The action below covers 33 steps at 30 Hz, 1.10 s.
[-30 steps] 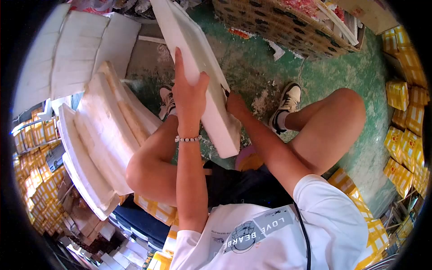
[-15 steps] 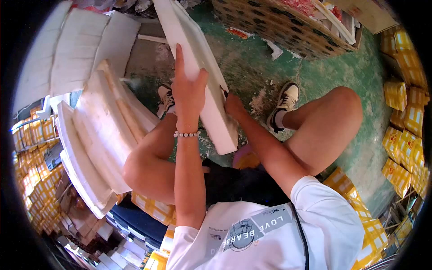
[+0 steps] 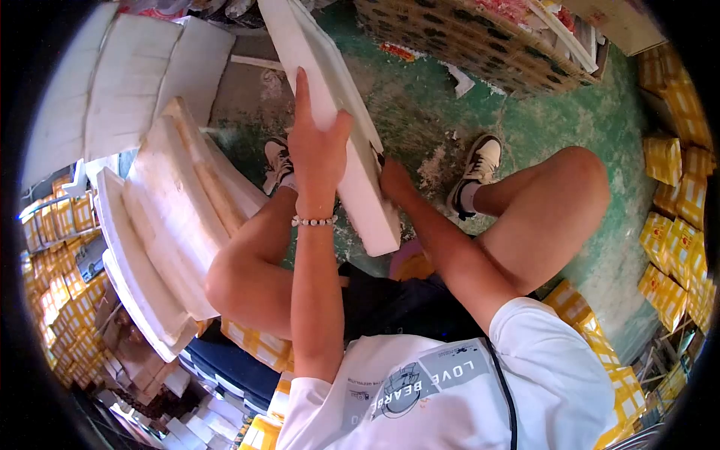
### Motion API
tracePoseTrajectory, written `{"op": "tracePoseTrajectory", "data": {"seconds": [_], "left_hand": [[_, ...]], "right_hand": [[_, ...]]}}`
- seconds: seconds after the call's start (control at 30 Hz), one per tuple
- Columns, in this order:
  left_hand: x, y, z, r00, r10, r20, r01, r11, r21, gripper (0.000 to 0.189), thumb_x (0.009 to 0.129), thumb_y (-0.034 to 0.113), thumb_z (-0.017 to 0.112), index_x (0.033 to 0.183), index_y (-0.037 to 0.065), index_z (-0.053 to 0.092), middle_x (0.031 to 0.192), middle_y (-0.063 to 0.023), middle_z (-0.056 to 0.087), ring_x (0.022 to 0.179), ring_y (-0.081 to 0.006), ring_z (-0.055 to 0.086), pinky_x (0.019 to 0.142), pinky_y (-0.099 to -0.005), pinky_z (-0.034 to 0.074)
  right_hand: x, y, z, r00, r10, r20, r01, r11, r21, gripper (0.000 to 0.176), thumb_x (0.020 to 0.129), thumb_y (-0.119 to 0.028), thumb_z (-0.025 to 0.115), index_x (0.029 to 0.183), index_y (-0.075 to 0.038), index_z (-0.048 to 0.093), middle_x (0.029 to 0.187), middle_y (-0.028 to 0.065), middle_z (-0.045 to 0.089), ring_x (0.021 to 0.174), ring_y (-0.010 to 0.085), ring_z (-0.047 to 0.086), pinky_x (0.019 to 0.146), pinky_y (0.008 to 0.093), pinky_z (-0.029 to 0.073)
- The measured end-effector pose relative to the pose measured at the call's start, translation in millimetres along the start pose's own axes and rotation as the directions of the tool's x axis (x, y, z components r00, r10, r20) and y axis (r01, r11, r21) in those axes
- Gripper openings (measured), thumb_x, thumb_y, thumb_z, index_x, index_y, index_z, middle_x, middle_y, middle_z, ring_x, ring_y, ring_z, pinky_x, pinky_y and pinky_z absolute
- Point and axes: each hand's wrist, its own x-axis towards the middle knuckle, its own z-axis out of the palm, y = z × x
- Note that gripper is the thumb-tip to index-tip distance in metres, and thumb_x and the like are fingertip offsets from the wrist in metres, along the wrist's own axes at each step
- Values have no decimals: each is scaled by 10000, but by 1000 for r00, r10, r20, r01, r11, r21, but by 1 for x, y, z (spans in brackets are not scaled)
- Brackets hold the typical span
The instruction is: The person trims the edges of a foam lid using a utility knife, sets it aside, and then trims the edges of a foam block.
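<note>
A long white foam board (image 3: 367, 214) stands slanted between my knees, its upper end leaning away from me. My left hand (image 3: 319, 154) presses on its near face, index finger stretched up along the foam and thumb apart. On the right side of the board, my right hand (image 3: 395, 180) is closed around a small dark tool (image 3: 377, 154), whose tip meets the board's edge. Most of that tool is hidden by the fingers and the foam.
More white foam slabs (image 3: 161, 202) lean at my left, beside large white panels (image 3: 124, 90). A cardboard box (image 3: 480, 49) stands ahead on the green floor (image 3: 555, 120). Yellow-taped boxes (image 3: 664, 296) are stacked at the right. My shoes rest on the floor.
Both hands and the board have shifted very slightly to the right. The grip of each hand looks the same.
</note>
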Motion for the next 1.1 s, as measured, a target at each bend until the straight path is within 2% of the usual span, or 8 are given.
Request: {"op": "tracePoseTrajectory", "data": {"seconds": [0.17, 0.3, 0.5, 0.57, 0.87, 1.0, 1.07, 1.1], "left_hand": [[1, -9, 4, 991, 130, -26, -131, 990, -43, 808, 900, 138, 623, 1641, 150, 301, 1454, -244, 578, 1215, -351, 647, 1039, -411, 488], [-1, -1, 1, 999, 45, 7, -45, 999, -7, 805, 901, 131, 618, 1641, 138, 301, 1454, -248, 578, 1220, -331, 646, 1046, -406, 485], [1, -9, 2, 997, 77, -14, -78, 995, -63, 812, 901, 144, 627, 1643, 137, 298, 1473, -237, 567, 1201, -326, 649, 1047, -396, 480], [6, -18, 6, 973, 216, -76, -219, 975, -33, 832, 900, 191, 646, 1645, 146, 280, 1210, -235, 715, 1014, -354, 720, 910, -417, 541], [2, -17, 5, 985, 164, -56, -164, 986, -4, 835, 891, 211, 642, 1642, 141, 285, 1232, -244, 704, 1042, -360, 710, 929, -416, 536], [3, -23, 4, 982, 179, -58, -182, 982, -50, 837, 888, 208, 641, 1642, 141, 284, 1225, -245, 705, 1039, -373, 708, 924, -420, 537], [7, -23, 7, 970, 230, -82, -231, 973, -8, 837, 888, 206, 638, 1643, 143, 282, 1206, -236, 713, 1016, -363, 712, 910, -415, 539], [6, -21, 7, 970, 231, -81, -232, 973, -10, 837, 888, 206, 638, 1643, 143, 282, 1206, -236, 713, 1016, -363, 712, 910, -415, 539]], "right_hand": [[-15, -22, -22, 980, 184, 73, -185, 983, 4, 404, 940, -68, 555, 1311, 83, 496, 1166, 377, 648, 1102, 535, 641, 934, 618, 501], [6, 1, -1, 975, 190, 113, -192, 981, 10, 429, 937, -71, 562, 1326, 91, 482, 1177, 390, 641, 1077, 539, 653, 907, 617, 518], [3, 6, -2, 999, 52, -17, -52, 998, -22, 433, 917, -90, 625, 1279, 103, 488, 1077, 373, 675, 1003, 506, 693, 811, 604, 563], [-7, -6, -14, 985, 139, 106, -139, 990, -4, 454, 909, -77, 639, 1293, 105, 478, 1059, 378, 677, 984, 500, 701, 812, 605, 563], [-2, 21, 13, 1000, -6, -15, 4, 995, -98, 347, 908, -22, 614, 1215, 107, 514, 1001, 366, 688, 817, 457, 737, 690, 563, 600], [-1, 11, 2, 976, 200, 82, -200, 980, -9, 276, 972, -131, 547, 1164, 57, 610, 1110, 304, 686, 1035, 476, 686, 890, 577, 551], [1, 14, -5, 995, 46, 93, -38, 996, -79, 349, 913, -3, 598, 1222, 134, 510, 954, 338, 702, 678, 433, 729, 580, 540, 595], [-2, 15, -6, 995, 47, 92, -39, 996, -79, 349, 913, -3, 598, 1222, 134, 510, 954, 338, 702, 678, 433, 729, 580, 540, 595]]}}
